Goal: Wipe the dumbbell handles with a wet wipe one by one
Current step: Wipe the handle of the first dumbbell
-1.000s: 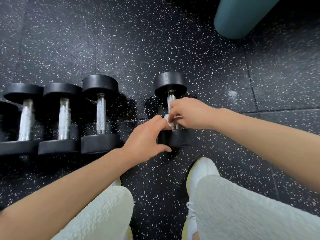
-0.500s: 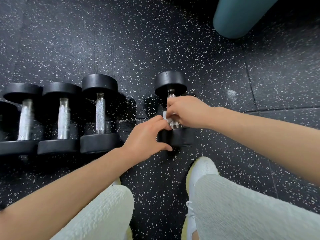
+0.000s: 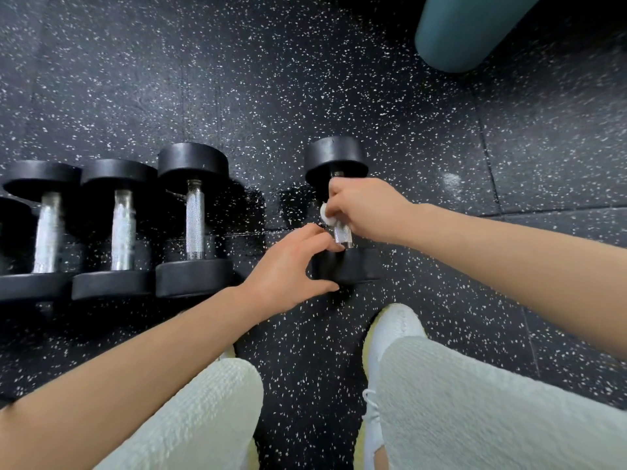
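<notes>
right hand (image 3: pixel 364 210) slid wipe (image 3: pixel 324 212) up handle (image 3: pixel 342 234), open floor (image 3: pixel 424 157) flanks dumbbell (image 3: pixel 336 157)

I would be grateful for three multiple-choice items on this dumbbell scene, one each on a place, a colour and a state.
1. Where does the dumbbell being wiped lie?
A) apart, to the right of the row of other dumbbells
B) in the middle of that row
C) on the person's lap

2. What colour is the rounded object at the top right?
A) red
B) teal
C) yellow

3. What is the right hand doing?
A) hanging idle
B) lifting a bottle
C) gripping a wet wipe round the handle

Answers: 1 A, a gap separates the dumbbell from the row on its left. 2 B, the rounded object is plainly teal. 3 C, the fingers curl round the handle with the white wipe showing at their edge.
</notes>
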